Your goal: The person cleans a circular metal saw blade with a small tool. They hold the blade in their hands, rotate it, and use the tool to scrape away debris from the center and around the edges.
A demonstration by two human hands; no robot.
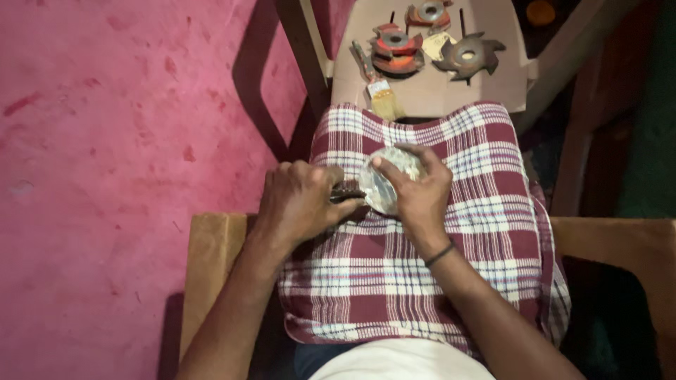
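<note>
My right hand (pixel 421 191) grips a round grey metal cutter disc (pixel 380 188) over my lap, thumb pressed on its face. My left hand (pixel 299 200) is closed around a small dark tool (pixel 345 193) whose tip meets the disc's left edge. Both rest on a maroon-and-white checked cloth (pixel 451 253) spread across my knees.
A beige plastic chair (pixel 429 91) stands in front of me, bearing a paintbrush (pixel 377 86), orange-red cutter heads (pixel 396 51), another near the back (pixel 428 13) and a dark toothed cutter (pixel 468 55). Pink floor (pixel 120 141) lies left. I sit on a wooden seat (pixel 211 260).
</note>
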